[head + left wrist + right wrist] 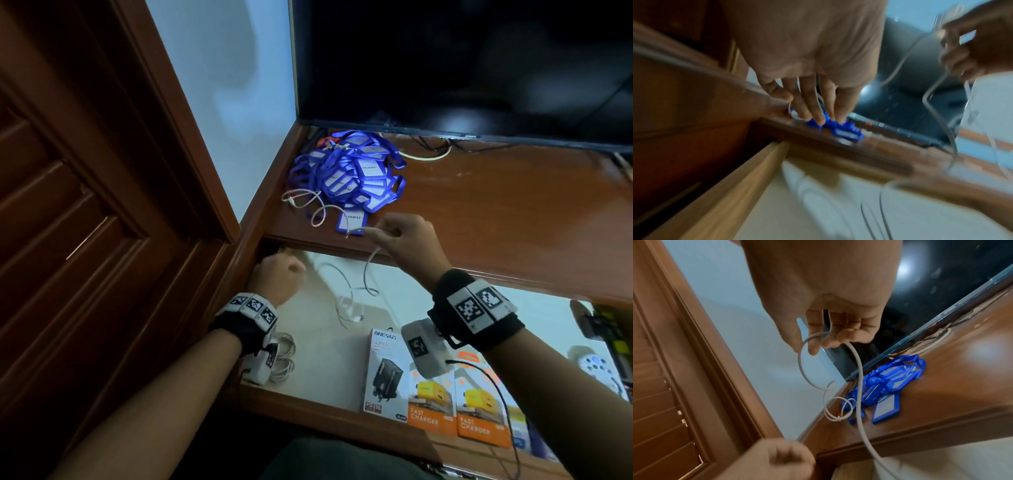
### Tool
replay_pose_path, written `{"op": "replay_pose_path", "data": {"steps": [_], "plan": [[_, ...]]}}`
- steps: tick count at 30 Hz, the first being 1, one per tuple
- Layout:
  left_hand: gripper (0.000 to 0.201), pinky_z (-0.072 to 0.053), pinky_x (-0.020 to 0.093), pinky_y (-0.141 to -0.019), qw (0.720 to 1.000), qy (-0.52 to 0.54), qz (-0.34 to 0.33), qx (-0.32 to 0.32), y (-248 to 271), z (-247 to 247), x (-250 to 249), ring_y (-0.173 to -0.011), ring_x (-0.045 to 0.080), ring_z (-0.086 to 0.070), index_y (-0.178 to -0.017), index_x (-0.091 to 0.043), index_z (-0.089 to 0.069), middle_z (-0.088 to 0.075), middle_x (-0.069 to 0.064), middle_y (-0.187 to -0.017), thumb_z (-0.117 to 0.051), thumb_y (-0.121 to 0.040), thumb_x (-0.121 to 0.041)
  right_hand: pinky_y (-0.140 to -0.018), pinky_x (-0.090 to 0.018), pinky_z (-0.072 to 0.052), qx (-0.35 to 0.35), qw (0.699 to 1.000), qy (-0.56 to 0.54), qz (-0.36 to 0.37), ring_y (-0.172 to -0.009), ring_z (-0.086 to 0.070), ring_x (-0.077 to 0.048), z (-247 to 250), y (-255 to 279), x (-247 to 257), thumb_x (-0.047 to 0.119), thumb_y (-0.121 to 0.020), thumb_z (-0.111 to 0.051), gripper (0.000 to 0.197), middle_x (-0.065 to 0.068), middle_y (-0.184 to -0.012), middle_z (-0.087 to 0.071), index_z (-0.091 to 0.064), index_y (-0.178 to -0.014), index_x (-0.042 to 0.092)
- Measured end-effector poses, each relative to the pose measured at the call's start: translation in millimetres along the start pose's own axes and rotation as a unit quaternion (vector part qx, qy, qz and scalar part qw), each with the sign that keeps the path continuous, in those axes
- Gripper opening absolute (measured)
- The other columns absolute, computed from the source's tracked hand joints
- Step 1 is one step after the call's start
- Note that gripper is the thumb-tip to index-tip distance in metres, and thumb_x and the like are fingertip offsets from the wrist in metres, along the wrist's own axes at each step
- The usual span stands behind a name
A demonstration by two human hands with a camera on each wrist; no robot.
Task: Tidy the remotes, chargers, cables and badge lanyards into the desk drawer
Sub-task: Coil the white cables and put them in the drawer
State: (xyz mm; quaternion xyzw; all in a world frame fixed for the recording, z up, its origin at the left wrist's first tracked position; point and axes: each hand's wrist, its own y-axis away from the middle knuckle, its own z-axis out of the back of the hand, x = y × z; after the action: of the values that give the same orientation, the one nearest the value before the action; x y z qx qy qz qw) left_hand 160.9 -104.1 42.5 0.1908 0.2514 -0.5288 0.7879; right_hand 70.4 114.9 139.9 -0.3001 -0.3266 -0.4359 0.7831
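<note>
The desk drawer [322, 370] stands open below the desktop, lined in white. My right hand [387, 233] [818, 344] hovers over the desk's front edge and pinches a white cable [368, 270] [859, 386], which hangs in loops into the drawer. My left hand [287, 270] [807, 112] is curled at the drawer's far left corner, and a thin white strand of that cable runs between its fingers. A heap of blue badge lanyards [352, 171] [890, 379] lies on the desk near the wall. Beside the heap curls a second white cable [308, 202] [838, 412].
In the drawer lie a black-and-white charger box [385, 370], two orange charger boxes [431, 411], a coiled white cable [284, 356] and a white remote [594, 366]. A dark TV screen [462, 61] stands at the desk's back. A wooden door [85, 205] is on the left.
</note>
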Motion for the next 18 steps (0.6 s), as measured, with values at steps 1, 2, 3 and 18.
{"op": "replay_pose_path", "data": {"steps": [1,2,3,18], "plan": [[0.015,-0.053,0.036,-0.079,0.994,0.062,-0.031,-0.079,-3,6,-11,-0.080,0.020,-0.062,-0.079,-0.025,-0.067,-0.066,0.004,-0.092,-0.072,-0.073,-0.013,-0.051,-0.023,-0.027,-0.016,1.000,0.007,0.017,-0.054,-0.039,-0.020,4,3,-1,0.032,-0.081,-0.073,0.038,-0.017,-0.060,-0.055,-0.060,-0.066,-0.001],[0.019,-0.053,0.033,-0.077,0.983,0.092,-0.070,-0.141,-5,12,-22,-0.077,0.016,-0.058,-0.082,-0.020,-0.065,-0.061,0.002,-0.092,-0.074,-0.069,-0.009,-0.052,-0.026,-0.026,-0.026,0.999,0.019,0.033,-0.056,-0.039,-0.024,8,6,-2,0.031,-0.080,-0.074,0.040,-0.017,-0.060,-0.053,-0.058,-0.065,-0.002],[0.028,-0.050,0.028,-0.079,0.972,0.105,-0.115,-0.178,-6,18,-35,-0.081,0.013,-0.054,-0.088,-0.017,-0.063,-0.054,-0.001,-0.097,-0.076,-0.065,-0.010,-0.053,-0.025,-0.026,-0.030,0.998,0.030,0.045,-0.056,-0.038,-0.023,11,10,-2,0.031,-0.079,-0.076,0.041,-0.013,-0.058,-0.051,-0.056,-0.063,-0.002],[0.027,-0.037,0.037,-0.093,0.984,-0.059,-0.163,0.037,-31,-1,-91,-0.092,0.017,-0.064,-0.086,-0.027,-0.068,-0.071,-0.006,-0.085,-0.049,-0.082,-0.047,-0.058,-0.026,-0.035,-0.161,0.951,-0.261,-0.036,-0.055,-0.043,-0.012,76,41,-35,0.006,-0.079,-0.074,0.028,-0.001,-0.056,-0.054,-0.056,-0.058,0.001]]}}
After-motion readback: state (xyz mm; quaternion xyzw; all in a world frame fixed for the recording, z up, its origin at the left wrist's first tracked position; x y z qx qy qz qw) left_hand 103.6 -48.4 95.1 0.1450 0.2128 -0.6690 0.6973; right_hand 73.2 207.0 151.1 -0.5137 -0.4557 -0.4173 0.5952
